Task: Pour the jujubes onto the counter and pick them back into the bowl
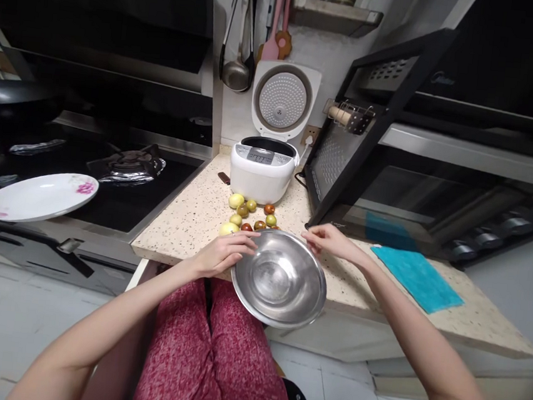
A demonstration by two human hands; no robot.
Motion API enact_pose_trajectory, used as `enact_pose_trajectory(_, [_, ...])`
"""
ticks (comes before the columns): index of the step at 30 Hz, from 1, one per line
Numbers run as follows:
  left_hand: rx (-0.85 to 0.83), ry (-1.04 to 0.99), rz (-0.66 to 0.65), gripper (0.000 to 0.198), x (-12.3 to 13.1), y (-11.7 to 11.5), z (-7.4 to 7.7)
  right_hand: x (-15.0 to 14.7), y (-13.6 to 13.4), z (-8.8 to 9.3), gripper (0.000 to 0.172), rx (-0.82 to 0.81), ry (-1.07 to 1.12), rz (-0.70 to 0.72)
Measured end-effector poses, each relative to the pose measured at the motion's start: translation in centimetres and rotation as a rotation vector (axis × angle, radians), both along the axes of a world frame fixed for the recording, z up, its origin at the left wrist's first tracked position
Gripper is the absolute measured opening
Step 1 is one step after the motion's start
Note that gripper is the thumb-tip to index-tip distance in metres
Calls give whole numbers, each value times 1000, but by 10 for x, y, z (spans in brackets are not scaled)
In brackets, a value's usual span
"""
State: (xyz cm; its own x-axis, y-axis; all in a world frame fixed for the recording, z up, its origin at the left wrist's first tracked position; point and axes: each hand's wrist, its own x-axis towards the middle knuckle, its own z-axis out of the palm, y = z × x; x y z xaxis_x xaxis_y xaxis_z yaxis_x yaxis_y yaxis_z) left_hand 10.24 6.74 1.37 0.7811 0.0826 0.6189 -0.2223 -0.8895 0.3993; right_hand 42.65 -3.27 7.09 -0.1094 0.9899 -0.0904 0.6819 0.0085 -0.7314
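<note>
A shiny metal bowl (274, 277) is tipped toward me at the front edge of the counter, its inside bare. My left hand (227, 254) grips the rim on the left, fingers lying over the edge. On the far right side of the rim, my right hand (329, 240) has its fingers curled and pinched against the bowl; its fingertips are partly hidden. Just beyond the bowl lie several small round fruits, some yellow-green (236, 201), some reddish brown (269, 209). The bowl and my left hand cover part of this group.
Behind the fruits stands a white rice cooker (260, 177) with its lid raised. A flowered oval plate (40, 197) sits left, over the stove's (153, 198) front edge. To the right are a teal cloth (416, 278) and a dark oven (418, 196). Utensils including a ladle (236, 74) hang behind.
</note>
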Motion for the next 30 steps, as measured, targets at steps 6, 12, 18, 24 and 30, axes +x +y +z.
enact_pose_trajectory(6, [-70,-60,23,68,-3,-5,0,-9,45,-19,44,608,-295,358])
enact_pose_trajectory(12, [-120,-128,-37,71,-3,-5,-2,-27,65,-48,65,575,-468,603])
enact_pose_trajectory(18, [-86,-130,-29,71,-2,-3,-5,-55,97,-58,65,610,-417,652])
enact_pose_trajectory(24, [-61,-132,-2,69,-2,-4,-4,-61,122,-53,52,706,-510,757])
enact_pose_trajectory(30, [-71,-79,82,67,-2,-5,0,-57,143,-59,54,725,-534,693])
